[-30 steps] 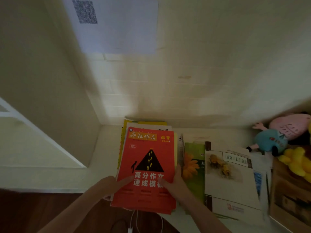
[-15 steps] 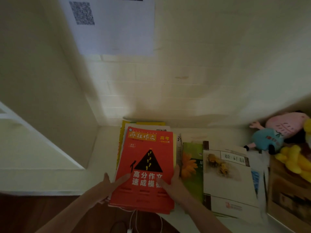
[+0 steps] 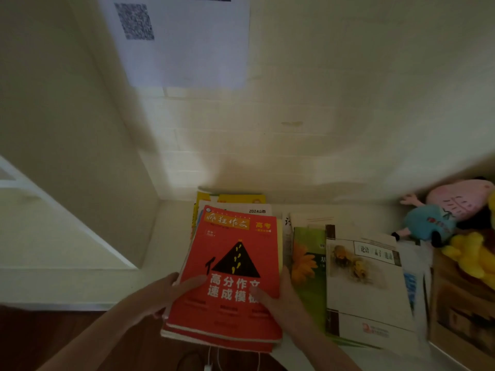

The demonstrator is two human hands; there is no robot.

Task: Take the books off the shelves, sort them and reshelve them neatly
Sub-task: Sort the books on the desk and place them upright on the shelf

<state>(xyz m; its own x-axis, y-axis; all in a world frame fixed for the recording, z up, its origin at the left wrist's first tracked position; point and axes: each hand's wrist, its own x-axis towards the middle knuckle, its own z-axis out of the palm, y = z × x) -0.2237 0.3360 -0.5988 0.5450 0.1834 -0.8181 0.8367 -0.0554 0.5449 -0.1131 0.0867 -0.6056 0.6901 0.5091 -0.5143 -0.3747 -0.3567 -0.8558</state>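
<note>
A stack of books lies flat on the white shelf board [image 3: 171,236], topped by a red book [image 3: 233,263] with a black triangle on its cover. My left hand [image 3: 160,295] grips the stack's left edge, thumb on the red cover. My right hand [image 3: 278,298] holds the stack's right edge, thumb also on the cover. The stack's near end hangs over the shelf's front edge. To the right lie a green book with an orange flower [image 3: 305,261] and a white book [image 3: 367,285] partly on top of it.
A shelf side panel [image 3: 80,156] stands at the left and the wall behind carries a paper sheet with a QR code [image 3: 176,38]. Plush toys, blue-pink [image 3: 439,218] and yellow [image 3: 474,255], sit at the right. A white cable [image 3: 214,357] hangs below the stack.
My left hand has slid a little along the stack's left edge and the stack has shifted slightly; the view has drifted a bit.
</note>
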